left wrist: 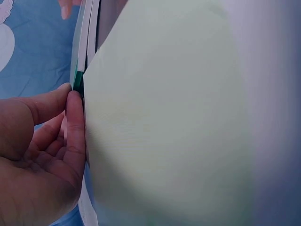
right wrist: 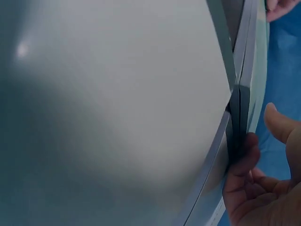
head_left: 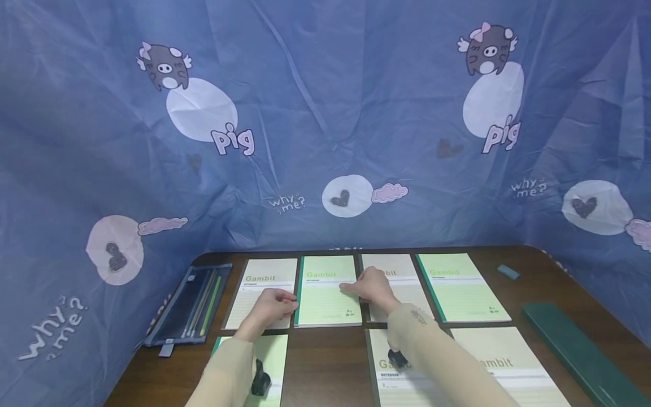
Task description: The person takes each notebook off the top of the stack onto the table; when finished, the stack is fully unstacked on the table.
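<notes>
The left hand (head_left: 269, 310) reaches over the grey-spined Gambit notebook (head_left: 269, 271) at the back left. Its fingertips touch the green spine of the pale green notebook (head_left: 328, 308) beside it. In the left wrist view, thumb and index finger (left wrist: 75, 127) come together at the corner of that green spine. The right hand (head_left: 375, 287) lies over the left part of another grey-spined notebook (head_left: 404, 288), its thumb extending over the green notebook. In the right wrist view its fingers (right wrist: 240, 174) touch the notebook edges, while the thumb stands apart from them.
Another green notebook (head_left: 460, 282) completes the back row. Nearer lie a green one (head_left: 274, 350) and two grey-spined ones, (head_left: 378, 345) partly under the right sleeve. A mesh pencil pouch (head_left: 178, 305) sits left; a dark green case (head_left: 580, 350) and blue eraser-like block (head_left: 508, 272) sit right.
</notes>
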Action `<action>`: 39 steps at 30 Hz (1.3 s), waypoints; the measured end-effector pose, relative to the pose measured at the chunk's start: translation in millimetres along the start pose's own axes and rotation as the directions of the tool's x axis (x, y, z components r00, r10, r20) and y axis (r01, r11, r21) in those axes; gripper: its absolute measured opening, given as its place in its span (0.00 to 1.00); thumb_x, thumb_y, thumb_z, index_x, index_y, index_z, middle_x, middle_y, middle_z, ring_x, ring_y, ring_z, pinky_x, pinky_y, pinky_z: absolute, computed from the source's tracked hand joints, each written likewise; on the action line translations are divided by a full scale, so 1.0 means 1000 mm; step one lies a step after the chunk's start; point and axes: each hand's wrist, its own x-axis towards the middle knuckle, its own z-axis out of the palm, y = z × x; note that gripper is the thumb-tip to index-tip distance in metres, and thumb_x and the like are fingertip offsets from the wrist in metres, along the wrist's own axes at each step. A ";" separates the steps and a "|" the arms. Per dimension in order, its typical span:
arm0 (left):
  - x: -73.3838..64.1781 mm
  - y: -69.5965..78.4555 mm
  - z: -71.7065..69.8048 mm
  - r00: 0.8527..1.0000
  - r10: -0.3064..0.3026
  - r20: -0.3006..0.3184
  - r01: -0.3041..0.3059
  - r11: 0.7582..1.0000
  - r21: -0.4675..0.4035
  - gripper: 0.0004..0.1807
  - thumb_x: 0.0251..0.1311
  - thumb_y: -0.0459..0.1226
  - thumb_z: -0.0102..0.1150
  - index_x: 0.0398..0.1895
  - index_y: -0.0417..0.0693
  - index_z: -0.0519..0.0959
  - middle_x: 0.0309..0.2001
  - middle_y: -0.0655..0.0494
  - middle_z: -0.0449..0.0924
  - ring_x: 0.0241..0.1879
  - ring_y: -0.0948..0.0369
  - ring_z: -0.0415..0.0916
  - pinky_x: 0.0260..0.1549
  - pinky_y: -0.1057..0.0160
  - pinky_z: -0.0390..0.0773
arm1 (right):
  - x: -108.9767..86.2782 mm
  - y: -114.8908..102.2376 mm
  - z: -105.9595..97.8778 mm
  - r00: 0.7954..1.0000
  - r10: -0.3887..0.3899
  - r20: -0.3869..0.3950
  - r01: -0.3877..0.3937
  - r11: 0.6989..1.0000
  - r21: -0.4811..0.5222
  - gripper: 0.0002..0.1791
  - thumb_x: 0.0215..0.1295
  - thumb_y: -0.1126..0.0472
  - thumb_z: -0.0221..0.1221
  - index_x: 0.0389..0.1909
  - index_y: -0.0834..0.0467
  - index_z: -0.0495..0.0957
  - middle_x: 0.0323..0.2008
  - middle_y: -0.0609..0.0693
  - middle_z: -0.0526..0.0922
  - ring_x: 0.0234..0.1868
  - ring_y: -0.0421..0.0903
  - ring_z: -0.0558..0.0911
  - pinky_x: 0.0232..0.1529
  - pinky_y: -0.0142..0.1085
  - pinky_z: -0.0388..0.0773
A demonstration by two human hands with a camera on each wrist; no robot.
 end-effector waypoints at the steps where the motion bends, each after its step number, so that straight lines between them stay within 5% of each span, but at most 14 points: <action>1: 0.000 0.000 0.000 1.000 -0.001 -0.002 0.001 1.000 -0.002 0.13 0.62 0.31 0.64 0.47 0.31 0.82 0.36 0.48 0.81 0.35 0.59 0.81 0.37 0.60 0.83 | 0.000 0.000 0.002 1.000 -0.009 -0.004 0.009 1.000 -0.006 0.22 0.51 0.46 0.74 0.18 0.61 0.81 0.12 0.50 0.76 0.14 0.43 0.71 0.18 0.33 0.66; 17: 0.008 -0.003 0.002 1.000 -0.008 0.001 0.008 1.000 -0.006 0.13 0.62 0.32 0.65 0.47 0.33 0.82 0.35 0.49 0.82 0.35 0.58 0.81 0.37 0.60 0.82 | 0.003 -0.004 0.005 0.999 0.014 -0.036 -0.019 0.991 -0.135 0.33 0.46 0.44 0.76 0.40 0.68 0.82 0.23 0.52 0.79 0.27 0.48 0.79 0.33 0.40 0.79; 39: 0.006 -0.005 0.003 1.000 0.003 -0.011 -0.003 1.000 0.021 0.12 0.61 0.31 0.65 0.46 0.34 0.83 0.34 0.51 0.81 0.33 0.59 0.80 0.35 0.61 0.81 | 0.005 0.000 -0.005 0.998 0.060 -0.004 -0.061 0.996 -0.058 0.22 0.51 0.47 0.74 0.25 0.59 0.75 0.22 0.52 0.76 0.24 0.47 0.72 0.26 0.38 0.69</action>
